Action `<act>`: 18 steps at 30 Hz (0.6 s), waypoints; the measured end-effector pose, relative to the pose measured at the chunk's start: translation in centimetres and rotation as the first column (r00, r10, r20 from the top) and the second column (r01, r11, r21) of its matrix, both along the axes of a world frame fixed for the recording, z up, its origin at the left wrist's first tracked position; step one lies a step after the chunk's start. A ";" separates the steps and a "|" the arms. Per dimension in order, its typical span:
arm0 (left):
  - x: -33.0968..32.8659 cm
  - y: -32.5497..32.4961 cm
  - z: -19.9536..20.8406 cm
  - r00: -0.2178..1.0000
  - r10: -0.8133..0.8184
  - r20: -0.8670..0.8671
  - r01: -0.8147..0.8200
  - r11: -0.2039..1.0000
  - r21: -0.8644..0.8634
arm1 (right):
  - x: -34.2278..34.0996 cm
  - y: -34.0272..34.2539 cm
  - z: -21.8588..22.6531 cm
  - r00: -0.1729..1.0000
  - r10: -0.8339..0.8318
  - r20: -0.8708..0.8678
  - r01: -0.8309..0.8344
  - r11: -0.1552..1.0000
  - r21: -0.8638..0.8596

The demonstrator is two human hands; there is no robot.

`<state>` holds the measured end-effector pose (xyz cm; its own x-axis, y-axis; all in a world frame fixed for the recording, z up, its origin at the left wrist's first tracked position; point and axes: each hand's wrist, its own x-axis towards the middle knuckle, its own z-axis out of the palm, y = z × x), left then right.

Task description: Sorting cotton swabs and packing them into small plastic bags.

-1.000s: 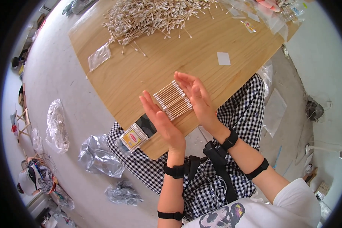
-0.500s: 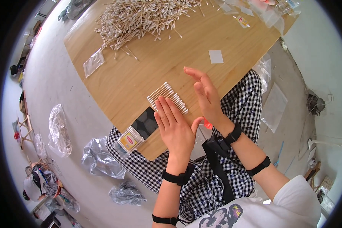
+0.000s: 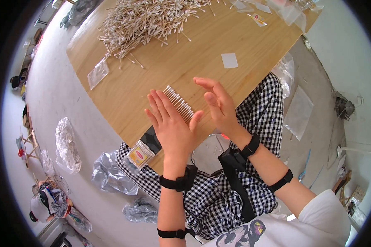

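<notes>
A row of cotton swabs (image 3: 179,103) lies side by side near the table's front corner. My left hand (image 3: 169,125) is stretched flat over the left part of this row, fingers straight, thumb out to the right; it covers many of the stems. To the right of the swabs, my right hand (image 3: 221,108) is raised, thumb and fingers apart and loosely curved, holding nothing. A dark pad (image 3: 151,140) shows partly beneath my left hand. Beside the pad, at the table edge, lies a clear pack of swabs (image 3: 139,156) with a yellow label.
A big loose heap of cotton swabs (image 3: 144,24) covers the far side of the wooden table (image 3: 193,53). A white square card (image 3: 229,60) and a clear plastic bag (image 3: 98,74) lie nearer. More plastic packaging (image 3: 290,14) sits at the far right. Crumpled plastic (image 3: 113,173) is on the floor.
My left hand has moved left and slightly away from me, now covering the left ends of the swabs. My right hand has barely moved. The view has shifted slightly.
</notes>
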<state>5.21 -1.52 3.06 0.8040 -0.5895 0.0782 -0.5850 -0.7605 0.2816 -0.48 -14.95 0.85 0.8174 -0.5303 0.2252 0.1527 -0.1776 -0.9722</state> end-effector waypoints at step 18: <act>-1.5 1.1 -1.8 0.998 -0.014 0.055 0.013 1.000 0.007 | -0.2 0.1 0.2 0.997 0.035 -0.072 -0.044 0.991 -0.129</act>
<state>3.71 -0.43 1.30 0.7905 -0.6009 0.1184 -0.6098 -0.7541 0.2441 -0.66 -14.82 1.08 0.8531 -0.4671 0.2323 0.0952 -0.2984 -0.9497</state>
